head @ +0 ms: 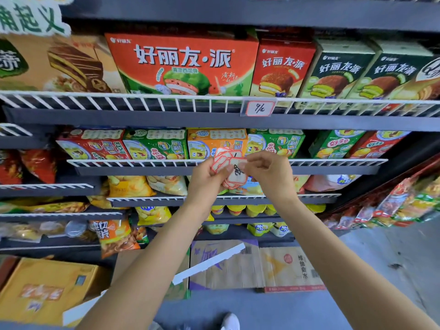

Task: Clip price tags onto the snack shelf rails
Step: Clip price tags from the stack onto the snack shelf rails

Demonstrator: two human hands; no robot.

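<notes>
left hand (206, 175) grips tags (225, 159) fanned; right hand (266, 171) pinches front tag (238, 175). rail (142, 162) lies just behind our hands, running left-right; both about equally near.

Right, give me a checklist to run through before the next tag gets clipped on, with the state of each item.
1. Stack of tags held securely in left hand: ok.
2. Single tag pinched by right hand, apart from the stack: ok.
3. Writing on that tag readable: cannot tell, blurred.
4. Wire rail behind the hands has bare space for a tag: ok.
5. Clear tag holder ready on that rail: not ok, none visible.
6. Upper rail tag hanging in its holder as a model: ok.
</notes>
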